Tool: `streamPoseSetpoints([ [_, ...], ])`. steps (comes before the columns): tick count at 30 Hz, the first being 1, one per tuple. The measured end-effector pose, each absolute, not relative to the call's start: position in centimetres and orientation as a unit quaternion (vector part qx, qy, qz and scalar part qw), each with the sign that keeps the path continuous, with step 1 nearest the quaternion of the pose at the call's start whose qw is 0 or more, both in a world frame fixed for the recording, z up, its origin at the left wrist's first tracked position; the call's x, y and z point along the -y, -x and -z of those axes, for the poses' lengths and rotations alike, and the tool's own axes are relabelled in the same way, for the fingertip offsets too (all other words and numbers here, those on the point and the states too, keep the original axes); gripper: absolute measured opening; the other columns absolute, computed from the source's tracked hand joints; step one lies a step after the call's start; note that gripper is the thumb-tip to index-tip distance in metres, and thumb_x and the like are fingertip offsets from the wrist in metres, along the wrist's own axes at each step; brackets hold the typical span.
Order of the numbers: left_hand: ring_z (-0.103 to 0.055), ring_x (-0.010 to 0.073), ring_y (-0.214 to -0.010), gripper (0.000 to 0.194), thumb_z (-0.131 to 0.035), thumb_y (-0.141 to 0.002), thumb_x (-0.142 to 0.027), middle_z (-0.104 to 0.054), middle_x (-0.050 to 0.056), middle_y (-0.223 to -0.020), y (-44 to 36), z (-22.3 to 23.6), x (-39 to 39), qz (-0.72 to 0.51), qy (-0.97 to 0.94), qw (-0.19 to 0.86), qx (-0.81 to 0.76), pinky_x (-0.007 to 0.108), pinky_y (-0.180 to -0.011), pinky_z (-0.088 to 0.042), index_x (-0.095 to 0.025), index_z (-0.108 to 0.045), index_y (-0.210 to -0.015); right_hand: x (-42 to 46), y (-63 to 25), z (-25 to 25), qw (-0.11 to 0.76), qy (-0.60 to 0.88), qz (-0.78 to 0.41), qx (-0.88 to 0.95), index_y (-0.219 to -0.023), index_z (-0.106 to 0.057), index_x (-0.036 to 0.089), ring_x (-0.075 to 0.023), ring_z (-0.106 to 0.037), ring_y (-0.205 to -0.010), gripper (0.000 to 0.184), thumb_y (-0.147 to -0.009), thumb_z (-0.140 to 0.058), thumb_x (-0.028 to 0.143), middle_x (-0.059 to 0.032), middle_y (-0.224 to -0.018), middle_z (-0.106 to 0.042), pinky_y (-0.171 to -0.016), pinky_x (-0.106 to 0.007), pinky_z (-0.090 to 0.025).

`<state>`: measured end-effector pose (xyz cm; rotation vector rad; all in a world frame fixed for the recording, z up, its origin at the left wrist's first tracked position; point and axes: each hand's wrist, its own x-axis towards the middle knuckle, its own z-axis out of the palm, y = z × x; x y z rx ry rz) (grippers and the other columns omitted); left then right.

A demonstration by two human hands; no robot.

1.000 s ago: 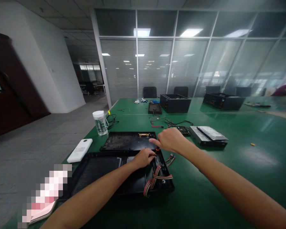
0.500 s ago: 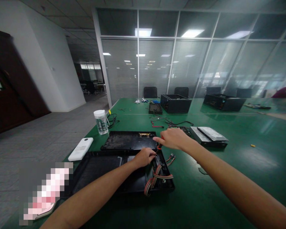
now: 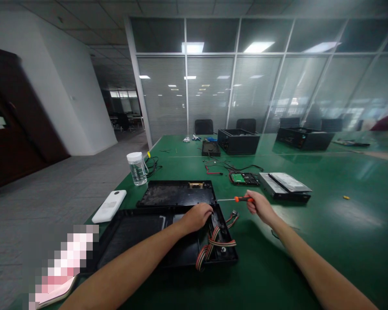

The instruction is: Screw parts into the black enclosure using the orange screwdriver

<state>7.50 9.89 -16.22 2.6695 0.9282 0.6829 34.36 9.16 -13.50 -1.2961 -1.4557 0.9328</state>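
On the bench (image 3: 330, 241), striped wires (image 3: 213, 243) loop over the black case (image 3: 132, 224) — a dragging wrist could snag them. The left hand (image 3: 198, 216) bunches above it; what it pinches, I can't tell. The right hand (image 3: 259, 206) grips a screwdriver (image 3: 242, 199) — one slip might scratch the panel (image 3: 173, 192) beyond.

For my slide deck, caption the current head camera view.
Right hand holds an orange and black screwdriver; left hand is at a shallow black rectangular casing with red striped cables.
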Motion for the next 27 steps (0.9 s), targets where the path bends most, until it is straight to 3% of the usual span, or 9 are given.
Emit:
streamPoseSetpoints([
  [2,-0.055,0.0152,-0.086,0.02,-0.04,-0.09,-0.019,-0.06,0.006,-0.089,-7.5,15.8,-10.1,-0.232,-0.917,0.094,-0.31,0.026,-0.083,-0.041,-0.015,-0.059,-0.091,-9.8,-35.7,15.9,0.574,0.505,-0.424,0.484,-0.07,-0.043,0.023,-0.0096,-0.029,-0.032,0.039,-0.077,-0.038,0.061,0.0092,-0.042,-0.028,-0.033,-0.023,-0.026],
  [4,-0.055,0.0157,-0.085,0.021,-0.04,-0.09,-0.019,-0.061,0.006,-0.087,-7.1,14.9,-10.3,-0.222,-0.928,0.066,-0.292,0.026,-0.083,-0.041,-0.015,-0.061,-0.089,-10.2,-36.2,16.8,0.635,0.47,-0.433,0.434,-0.073,-0.045,0.023,-0.0105,-0.038,-0.038,0.036,-0.076,-0.042,0.059,0.0065,-0.048,-0.038,-0.035,-0.023,-0.032],
  [7,-0.057,0.0166,-0.082,0.018,-0.045,-0.086,-0.019,-0.063,0.006,-0.082,-6.1,12.9,-10.3,-0.171,-0.95,0.028,-0.261,0.026,-0.079,-0.042,-0.016,-0.063,-0.084,-10.3,-35.7,16.4,0.649,0.433,-0.442,0.443,-0.08,-0.049,0.023,-0.0128,-0.051,-0.052,0.033,-0.073,-0.052,0.055,0.001,-0.064,-0.052,-0.045,-0.025,-0.042],
  [10,-0.059,0.0184,-0.075,0.015,-0.051,-0.079,-0.016,-0.064,0.007,-0.076,-4.9,11.5,-9.7,-0.093,-0.947,-0.01,-0.306,0.027,-0.073,-0.044,-0.016,-0.065,-0.077,-9.8,-34.7,16.1,0.612,0.447,-0.415,0.504,-0.081,-0.047,0.022,-0.0122,-0.05,-0.052,0.033,-0.07,-0.06,0.05,0.0029,-0.062,-0.051,-0.048,-0.025,-0.042],
  [14,-0.062,0.0233,-0.067,0.015,-0.052,-0.071,-0.01,-0.065,0.012,-0.072,-4.1,11.3,-8.6,0.019,-0.913,-0.052,-0.405,0.029,-0.061,-0.045,-0.014,-0.067,-0.072,-8.6,-33.9,15.9,0.511,0.503,-0.285,0.637,-0.067,-0.041,0.021,-0.0107,-0.04,-0.046,0.035,-0.076,-0.052,0.053,0.0063,-0.051,-0.041,-0.047,-0.025,-0.036],
  [17,-0.063,0.0232,-0.069,0.014,-0.054,-0.075,-0.016,-0.067,0.012,-0.074,-3.9,11.1,-8.2,0.047,-0.919,-0.027,-0.391,0.028,-0.061,-0.045,-0.015,-0.068,-0.074,-6.9,-33.0,14.4,0.404,0.496,-0.19,0.745,-0.067,-0.048,0.02,-0.0136,-0.048,-0.058,0.034,-0.083,-0.042,0.049,0.0017,-0.059,-0.05,-0.058,-0.027,-0.039],
  [20,-0.063,0.0191,-0.071,0.021,-0.049,-0.083,-0.025,-0.068,0.007,-0.074,-3.3,9.9,-8.5,0.032,-0.932,0.011,-0.36,0.025,-0.065,-0.044,-0.019,-0.067,-0.074,-3.3,-31.1,12.1,0.298,0.417,-0.118,0.85,-0.081,-0.056,0.02,-0.0155,-0.054,-0.071,0.023,-0.086,-0.041,0.037,-0.0028,-0.077,-0.06,-0.066,-0.027,-0.04],
  [23,-0.062,0.0176,-0.075,0.026,-0.041,-0.088,-0.03,-0.067,0.005,-0.079,-2.3,8.8,-9.6,-0.03,-0.926,0.007,-0.377,0.024,-0.069,-0.043,-0.02,-0.065,-0.086,1.6,-28.7,11.5,0.153,0.348,-0.023,0.925,-0.092,-0.057,0.024,-0.0169,-0.057,-0.072,0.014,-0.08,-0.053,0.029,-0.0021,-0.083,-0.062,-0.062,-0.027,-0.039],
  [27,-0.06,0.0187,-0.083,0.034,-0.044,-0.087,-0.036,-0.064,0.007,-0.091,-1.0,9.5,-12.5,-0.059,-0.901,0.019,-0.429,0.024,-0.071,-0.042,-0.018,-0.05,-0.114,6.6,-27.3,13.9,0.067,0.415,0.089,0.903,-0.097,-0.055,0.02,-0.0194,-0.059,-0.066,0.038,-0.064,-0.071,0.026,-0.0054,-0.09,-0.062,-0.051,-0.028,-0.039],
])
